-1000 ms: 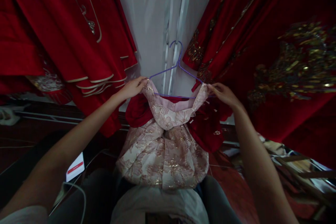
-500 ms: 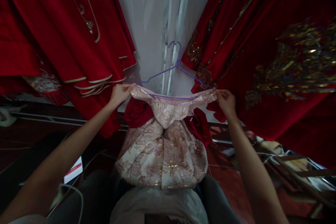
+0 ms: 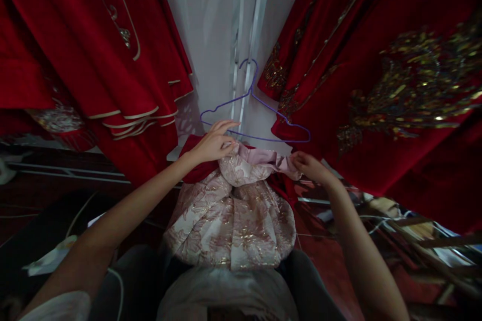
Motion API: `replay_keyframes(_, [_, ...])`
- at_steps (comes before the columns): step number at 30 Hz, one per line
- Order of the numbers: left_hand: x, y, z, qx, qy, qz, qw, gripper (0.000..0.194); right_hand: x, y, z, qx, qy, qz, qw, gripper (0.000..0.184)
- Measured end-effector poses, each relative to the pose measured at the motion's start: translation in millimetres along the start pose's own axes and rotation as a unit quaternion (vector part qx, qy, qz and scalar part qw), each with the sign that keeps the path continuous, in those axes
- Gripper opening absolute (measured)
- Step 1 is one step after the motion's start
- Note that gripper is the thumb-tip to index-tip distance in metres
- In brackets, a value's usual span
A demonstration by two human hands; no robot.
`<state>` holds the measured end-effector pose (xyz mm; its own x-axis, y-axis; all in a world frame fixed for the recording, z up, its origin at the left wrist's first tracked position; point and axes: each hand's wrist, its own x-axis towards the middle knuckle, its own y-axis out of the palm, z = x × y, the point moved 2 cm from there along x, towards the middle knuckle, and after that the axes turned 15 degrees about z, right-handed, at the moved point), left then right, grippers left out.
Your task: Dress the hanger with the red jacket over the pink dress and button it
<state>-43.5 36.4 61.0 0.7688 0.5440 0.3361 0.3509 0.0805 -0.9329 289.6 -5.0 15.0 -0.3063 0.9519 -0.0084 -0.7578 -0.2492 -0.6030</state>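
Observation:
A pink and gold brocade dress [image 3: 233, 225] lies across my lap, its pleated skirt spread toward me and its bodice bunched above. At the left of the bodice, my left hand [image 3: 216, 143] pinches the edge between thumb and a finger, the other fingers stretched forward. My right hand [image 3: 309, 164] has its fingers closed on the right strap end, showing the smooth pink lining. Just beyond the dress hangs a bare purple wire hanger [image 3: 251, 94], its hook at a white metal post. The fingers of my left hand overlap the hanger's lower left part from this view.
Red garments with gold trim [image 3: 124, 70] hang on the left, and red garments with sequins [image 3: 406, 85] on the right. Dark red cloth [image 3: 194, 150] lies behind the dress. A wooden frame with clutter [image 3: 417, 241] stands low on the right; a white cable runs at lower left.
The bodice has come off the hanger and down toward me. My left hand has moved right, my right hand slightly down and left. The hanger stays in place, now bare.

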Motion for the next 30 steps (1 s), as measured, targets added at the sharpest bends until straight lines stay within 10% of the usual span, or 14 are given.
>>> replay_keyframes(3, [15.4,26.7,5.6,0.014,-0.004,0.051,0.999,0.021,-6.5,-1.0,14.5,-0.034,-0.049,-0.018,0.998,0.024])
replay_keyframes(10, [7.8,54.7,-1.4,0.053,-0.047,0.017,0.997,0.025,-5.1,-30.4,4.8,-0.109,-0.010,-0.282,0.953,0.023])
replay_keyframes(17, [-5.1,42.3,-14.5,0.062,-0.057,0.006,0.996,0.028,-2.6,-24.9,-32.8,-0.048,0.027,-0.248,0.967,0.038])
replay_keyframes(30, [-4.9,43.3,-22.3,0.073,-0.048,0.007,0.996,0.029,12.7,-31.1,4.6,0.001,-0.017,-0.312,0.950,0.027])
